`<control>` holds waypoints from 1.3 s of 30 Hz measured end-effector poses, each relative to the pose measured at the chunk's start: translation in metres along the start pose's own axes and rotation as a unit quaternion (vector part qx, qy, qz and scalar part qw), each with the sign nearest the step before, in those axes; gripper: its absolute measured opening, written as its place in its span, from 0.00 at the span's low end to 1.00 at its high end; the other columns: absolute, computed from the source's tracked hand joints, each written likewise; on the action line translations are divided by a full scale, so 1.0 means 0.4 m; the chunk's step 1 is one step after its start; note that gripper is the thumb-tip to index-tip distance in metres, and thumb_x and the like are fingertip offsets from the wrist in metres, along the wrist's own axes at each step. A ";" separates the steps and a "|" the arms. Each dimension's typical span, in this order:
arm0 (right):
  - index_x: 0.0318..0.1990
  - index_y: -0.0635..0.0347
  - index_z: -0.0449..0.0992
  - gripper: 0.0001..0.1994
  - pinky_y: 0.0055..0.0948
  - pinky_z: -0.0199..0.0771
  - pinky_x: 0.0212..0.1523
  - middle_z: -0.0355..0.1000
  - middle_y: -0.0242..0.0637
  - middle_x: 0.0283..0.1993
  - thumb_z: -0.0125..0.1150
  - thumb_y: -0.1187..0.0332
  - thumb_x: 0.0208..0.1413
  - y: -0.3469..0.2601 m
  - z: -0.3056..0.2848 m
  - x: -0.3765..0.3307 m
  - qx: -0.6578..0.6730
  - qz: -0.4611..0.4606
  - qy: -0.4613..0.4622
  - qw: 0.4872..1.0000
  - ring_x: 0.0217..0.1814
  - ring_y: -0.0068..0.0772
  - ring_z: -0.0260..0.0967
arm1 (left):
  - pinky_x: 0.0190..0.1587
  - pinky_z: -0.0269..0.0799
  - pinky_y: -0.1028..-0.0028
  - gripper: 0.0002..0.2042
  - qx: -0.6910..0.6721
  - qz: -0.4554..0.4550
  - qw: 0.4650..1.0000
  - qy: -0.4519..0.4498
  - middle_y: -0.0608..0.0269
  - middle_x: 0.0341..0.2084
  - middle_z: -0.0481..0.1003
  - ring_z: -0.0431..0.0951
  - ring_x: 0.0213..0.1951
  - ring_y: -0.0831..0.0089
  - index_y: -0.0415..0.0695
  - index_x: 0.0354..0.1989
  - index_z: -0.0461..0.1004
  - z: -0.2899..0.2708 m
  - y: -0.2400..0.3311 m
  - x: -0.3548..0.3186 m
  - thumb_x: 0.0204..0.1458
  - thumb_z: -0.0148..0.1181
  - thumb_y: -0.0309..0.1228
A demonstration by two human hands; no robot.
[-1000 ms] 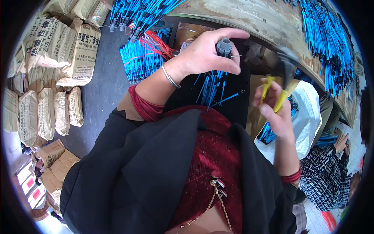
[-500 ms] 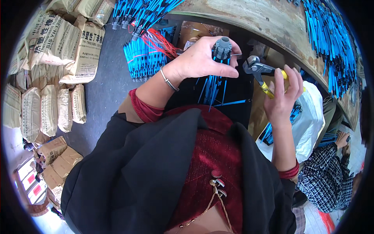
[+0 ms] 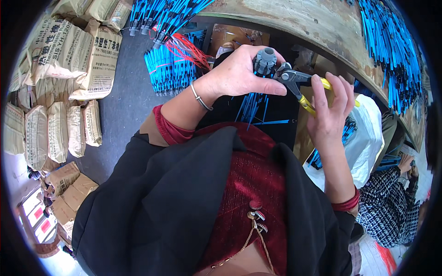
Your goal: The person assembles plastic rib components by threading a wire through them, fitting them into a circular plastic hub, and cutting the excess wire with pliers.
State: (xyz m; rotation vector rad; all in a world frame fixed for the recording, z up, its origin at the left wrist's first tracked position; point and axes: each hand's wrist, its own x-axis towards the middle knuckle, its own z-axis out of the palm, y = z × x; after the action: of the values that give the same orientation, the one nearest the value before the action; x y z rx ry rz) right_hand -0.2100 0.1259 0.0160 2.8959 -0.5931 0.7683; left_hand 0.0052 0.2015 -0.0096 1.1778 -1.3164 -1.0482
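My left hand is closed round a grey ribbed plastic hub at upper centre. Blue strips with dark parts hang down beneath that hand; how they join the hub is hidden. In my right hand are pliers with yellow handles, the fingers wrapped loosely over the grips. The jaws sit right beside the hub, by my left fingertips. Whether they grip the thin wire there is too small to tell. A single blue strip lies across my dark lap.
Bundled blue strips and red cords lie at upper left. More strips cover the wooden table. A white sack stands right, near a co-worker's checked sleeve. Paper sacks are stacked left.
The pliers and my right hand have moved left, bringing the jaws up to the hub. A thin wire that stuck out beside the hub is now behind the jaws. My left hand has shifted slightly.
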 end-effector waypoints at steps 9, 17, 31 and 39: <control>0.56 0.62 0.59 0.28 0.32 0.64 0.49 0.61 0.40 0.49 0.54 0.83 0.44 0.024 -0.006 -0.026 0.231 0.188 -0.001 0.955 0.50 0.35 0.61 | 0.35 0.68 0.79 0.23 -0.091 -0.042 0.994 -0.034 0.69 0.25 0.72 0.71 0.29 0.81 0.38 0.42 0.70 -0.019 -0.016 -0.002 0.33 0.70 0.25; 0.53 0.65 0.57 0.22 0.21 0.68 0.38 0.64 0.36 0.41 0.56 0.77 0.51 -0.081 0.050 0.078 0.540 0.268 0.018 0.798 0.38 0.22 0.64 | 0.38 0.67 0.80 0.30 -0.087 -0.019 0.995 -0.036 0.68 0.28 0.73 0.70 0.31 0.82 0.39 0.45 0.68 0.021 0.018 0.007 0.29 0.74 0.31; 0.47 0.65 0.61 0.17 0.24 0.71 0.32 0.70 0.39 0.31 0.56 0.76 0.50 -0.122 0.055 0.076 0.489 0.274 0.058 0.826 0.31 0.26 0.71 | 0.41 0.68 0.78 0.32 -0.052 -0.015 0.999 0.002 0.65 0.31 0.72 0.71 0.33 0.80 0.40 0.47 0.67 0.016 -0.001 -0.001 0.29 0.74 0.34; 0.52 0.64 0.58 0.20 0.25 0.71 0.36 0.66 0.34 0.37 0.52 0.79 0.51 -0.072 0.006 0.120 0.403 0.201 -0.045 0.892 0.31 0.25 0.67 | 0.34 0.69 0.80 0.31 -0.072 -0.003 0.997 -0.025 0.68 0.25 0.72 0.71 0.28 0.82 0.37 0.47 0.65 0.022 0.022 0.002 0.31 0.71 0.25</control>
State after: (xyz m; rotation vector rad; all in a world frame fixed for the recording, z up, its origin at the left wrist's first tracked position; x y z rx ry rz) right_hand -0.1593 0.1354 0.0378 3.6180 -1.1462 1.1629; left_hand -0.0044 0.2016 -0.0015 1.0535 -1.2545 -1.1632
